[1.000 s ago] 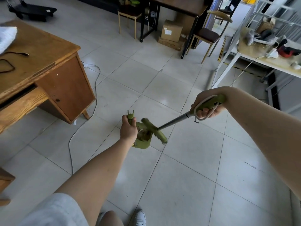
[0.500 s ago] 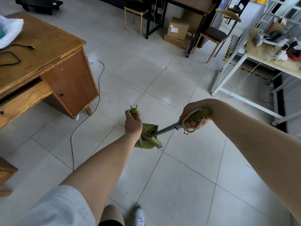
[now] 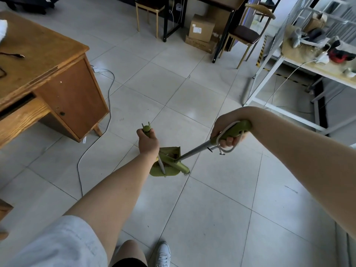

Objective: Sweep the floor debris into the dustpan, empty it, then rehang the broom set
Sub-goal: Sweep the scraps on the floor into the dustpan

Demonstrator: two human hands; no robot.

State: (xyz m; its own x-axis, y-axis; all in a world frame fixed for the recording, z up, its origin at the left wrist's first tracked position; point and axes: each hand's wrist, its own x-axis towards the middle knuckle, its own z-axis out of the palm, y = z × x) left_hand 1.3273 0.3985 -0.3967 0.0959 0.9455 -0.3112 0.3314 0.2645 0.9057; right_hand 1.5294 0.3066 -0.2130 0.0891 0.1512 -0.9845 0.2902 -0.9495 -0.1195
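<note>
A green dustpan (image 3: pixel 169 170) stands on the grey tiled floor in the middle of the view, with brownish debris in its pan. My left hand (image 3: pixel 148 143) grips the top of the dustpan's upright green handle (image 3: pixel 146 129). My right hand (image 3: pixel 228 132) grips the green handle of the broom (image 3: pixel 194 150), a white loop cord hanging by the fingers. The metal pole slants down-left to the green broom head (image 3: pixel 178 165), which lies across the pan's mouth.
A wooden desk (image 3: pixel 44 74) stands at the left with a white cable (image 3: pixel 92 143) trailing over the floor beside it. Cardboard boxes (image 3: pixel 201 29), chairs and a white metal table (image 3: pixel 308 68) line the back and right. My white shoe (image 3: pixel 163 254) is below.
The view has shifted closer over the dustpan. The broom head moved from beside the pan to lie across its mouth. Both hands kept their grips.
</note>
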